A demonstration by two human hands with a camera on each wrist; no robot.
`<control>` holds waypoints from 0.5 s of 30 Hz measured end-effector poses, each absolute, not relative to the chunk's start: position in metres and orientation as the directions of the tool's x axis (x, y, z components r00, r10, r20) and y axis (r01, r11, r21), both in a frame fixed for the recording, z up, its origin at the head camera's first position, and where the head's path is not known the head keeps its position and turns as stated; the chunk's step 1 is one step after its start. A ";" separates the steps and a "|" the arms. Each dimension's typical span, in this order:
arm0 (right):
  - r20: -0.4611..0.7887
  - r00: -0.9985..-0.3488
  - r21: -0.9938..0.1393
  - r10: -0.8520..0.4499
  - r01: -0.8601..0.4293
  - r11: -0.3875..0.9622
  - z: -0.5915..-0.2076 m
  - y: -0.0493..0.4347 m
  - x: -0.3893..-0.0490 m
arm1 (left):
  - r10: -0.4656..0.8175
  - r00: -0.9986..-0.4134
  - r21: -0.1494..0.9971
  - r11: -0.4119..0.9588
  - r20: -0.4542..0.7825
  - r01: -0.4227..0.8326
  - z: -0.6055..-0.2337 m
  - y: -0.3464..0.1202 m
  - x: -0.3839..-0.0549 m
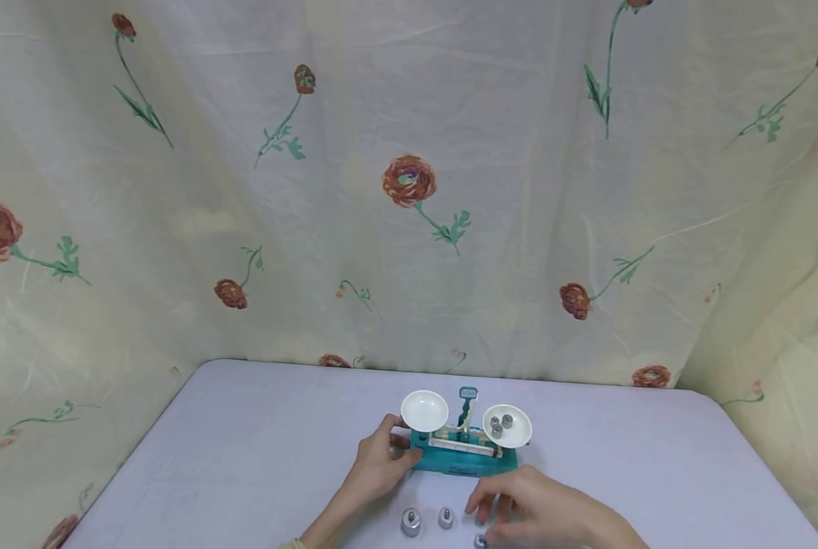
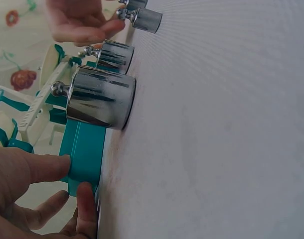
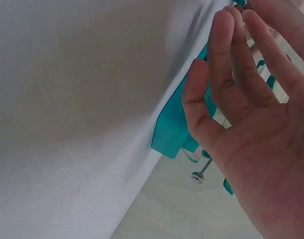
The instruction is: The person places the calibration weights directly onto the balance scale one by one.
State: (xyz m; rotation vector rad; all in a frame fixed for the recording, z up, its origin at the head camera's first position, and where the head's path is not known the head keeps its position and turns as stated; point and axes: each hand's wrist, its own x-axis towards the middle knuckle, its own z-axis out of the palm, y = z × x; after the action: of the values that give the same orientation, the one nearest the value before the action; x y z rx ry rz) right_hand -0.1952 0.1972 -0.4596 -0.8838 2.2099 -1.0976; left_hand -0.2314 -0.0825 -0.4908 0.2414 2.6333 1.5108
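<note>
A teal balance scale [image 1: 450,457] with two white pans stands on the table. My left hand [image 1: 374,461] grips the left end of its base, thumb [image 2: 50,167] on one face and fingertips at another. The left pan [image 1: 425,412] is bare; the right pan [image 1: 518,435] bears three small metal weights [image 1: 508,421]. My right hand [image 1: 528,507] hovers in front of the scale with loosely bent fingers, thumb tip right beside a small knobbed weight [image 1: 480,540]. A large weight [image 1: 411,522] and a medium weight [image 1: 446,518] stand between the hands.
A pale cloth covers the table [image 1: 258,457]. Behind it and at both sides hangs a flower-printed curtain [image 1: 491,229]. A screw with a round metal end [image 3: 197,178] sticks out from the scale in the right wrist view.
</note>
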 end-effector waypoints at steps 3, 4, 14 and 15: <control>-0.166 -0.653 -0.838 -0.739 -0.302 0.455 -0.461 0.197 -0.194 | 0.176 -0.984 0.861 0.503 -0.017 0.075 -0.490 -0.082 -0.231; -0.159 -0.651 -0.837 -0.743 -0.310 0.451 -0.462 0.196 -0.194 | 0.177 -0.984 0.861 0.504 -0.016 0.076 -0.490 -0.082 -0.231; -0.159 -0.638 -0.853 -0.753 -0.296 0.430 -0.467 0.196 -0.192 | 0.178 -0.984 0.860 0.506 -0.019 0.075 -0.490 -0.082 -0.232; -0.161 -0.636 -0.855 -0.755 -0.291 0.429 -0.467 0.196 -0.192 | 0.177 -0.984 0.860 0.505 -0.019 0.074 -0.490 -0.082 -0.232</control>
State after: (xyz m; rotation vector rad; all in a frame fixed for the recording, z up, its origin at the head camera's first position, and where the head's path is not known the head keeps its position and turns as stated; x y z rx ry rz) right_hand -0.1922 0.1962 -0.4672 -0.8796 2.1505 -1.1372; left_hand -0.2318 -0.0819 -0.4898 0.2211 2.6332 1.4964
